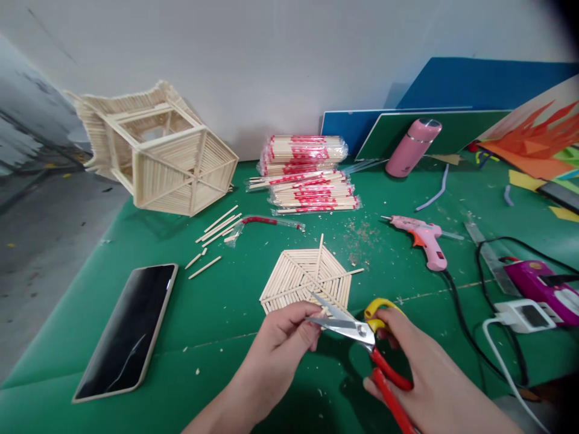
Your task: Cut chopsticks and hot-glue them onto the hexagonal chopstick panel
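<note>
My right hand (pixel 414 355) grips scissors (pixel 362 330) with red and yellow handles, their blades apart. My left hand (pixel 284 340) is closed in a pinch at the blades. From its fingertips pokes the pale end of a wooden stick (pixel 324 311), lying between the blades; the rest of it is hidden by the fingers. Just beyond both hands, a flat hexagonal panel of wooden sticks (pixel 289 274) rests on the green table (pixel 217 325). Two of its spokes stick out past the edge, and the left hand and scissors cover its near side.
A hexagonal stick frame (pixel 194 181) stands at back left. Loose sticks (pixel 219 228), wrapped stick bundles (pixel 312 175) and a red wrapped strip (pixel 260 221) lie mid-table. A phone (pixel 129 331) is left; a pink glue gun (pixel 420 235), pink bottle (pixel 414 147) and corded purple power strip (pixel 543 289) are right.
</note>
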Demonstrator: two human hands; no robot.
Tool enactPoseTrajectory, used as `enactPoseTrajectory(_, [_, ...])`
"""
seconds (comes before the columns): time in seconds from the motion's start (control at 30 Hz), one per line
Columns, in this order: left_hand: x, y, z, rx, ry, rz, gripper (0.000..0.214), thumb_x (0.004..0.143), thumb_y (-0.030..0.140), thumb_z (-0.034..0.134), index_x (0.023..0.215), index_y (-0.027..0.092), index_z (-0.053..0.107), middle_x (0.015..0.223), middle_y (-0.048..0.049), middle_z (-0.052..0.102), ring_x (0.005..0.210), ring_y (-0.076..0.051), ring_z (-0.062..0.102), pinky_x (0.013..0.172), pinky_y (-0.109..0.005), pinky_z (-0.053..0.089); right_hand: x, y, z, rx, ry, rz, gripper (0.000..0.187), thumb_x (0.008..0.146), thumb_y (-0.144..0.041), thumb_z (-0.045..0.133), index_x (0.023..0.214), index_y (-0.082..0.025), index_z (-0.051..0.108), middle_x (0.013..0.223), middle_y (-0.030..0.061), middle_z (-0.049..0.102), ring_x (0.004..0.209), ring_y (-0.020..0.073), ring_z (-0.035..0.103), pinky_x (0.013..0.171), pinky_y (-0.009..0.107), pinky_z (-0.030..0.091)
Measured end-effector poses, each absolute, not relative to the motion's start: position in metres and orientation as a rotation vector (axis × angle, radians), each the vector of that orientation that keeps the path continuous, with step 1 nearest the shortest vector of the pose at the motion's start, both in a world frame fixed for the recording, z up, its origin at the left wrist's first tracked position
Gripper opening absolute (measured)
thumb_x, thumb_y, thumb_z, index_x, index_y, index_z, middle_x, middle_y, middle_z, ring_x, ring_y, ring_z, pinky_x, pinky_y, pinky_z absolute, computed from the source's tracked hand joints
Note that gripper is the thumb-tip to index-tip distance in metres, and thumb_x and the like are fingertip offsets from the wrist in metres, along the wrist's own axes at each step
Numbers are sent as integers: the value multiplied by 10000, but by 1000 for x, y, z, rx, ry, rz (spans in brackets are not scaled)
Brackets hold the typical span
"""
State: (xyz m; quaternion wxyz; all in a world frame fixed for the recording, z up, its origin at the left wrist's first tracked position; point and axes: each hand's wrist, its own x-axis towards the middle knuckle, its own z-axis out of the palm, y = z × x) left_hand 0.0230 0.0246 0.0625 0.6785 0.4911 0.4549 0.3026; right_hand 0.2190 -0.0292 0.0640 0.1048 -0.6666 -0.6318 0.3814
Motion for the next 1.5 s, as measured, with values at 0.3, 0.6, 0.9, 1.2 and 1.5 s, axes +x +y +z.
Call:
enactPoseTrajectory(0.3, [27,19,62,1096,1032,810,180,704,337,594,739,164,625,572,11,540,518,-85,438,483,-197,366,213,-32,61,-1967,-1864,1102,540,657,-356,601,1111,-208,350,933,50,568,831,194,561,724,323,467])
enactPoseTrajectory(0.6, [26,18,66,1180,1012,846,122,716,283,579,739,176,633,712,-21,636,661,-130,556,606,-224,459,211,-34,65,-1898,-1766,1215,523,638,-314,615,1090,-216,372,947,42,571,815,173,570,737,295,473])
enactPoseTrajectory(0.9, [27,19,67,1253,992,862,125,744,250,535,747,173,634,714,-23,641,669,-126,565,618,-221,473,208,-33,69,-1868,-1729,1285,537,642,-276,600,1124,-200,377,957,51,573,834,176,576,739,292,480])
enactPoseTrajectory(1.2, [26,15,65,1364,1032,890,149,755,175,485,759,176,634,714,-18,654,645,-117,578,591,-210,481,204,-36,63,-1947,-1869,1016,488,633,-352,602,1048,-178,412,962,92,582,847,226,573,682,327,484])
enactPoseTrajectory(1.5, [21,17,66,1558,997,878,189,782,158,455,737,173,638,699,-21,639,637,-116,574,582,-203,469,198,-33,72,-1944,-1762,1120,451,591,-299,606,997,-176,451,876,66,595,747,194,583,659,301,486])
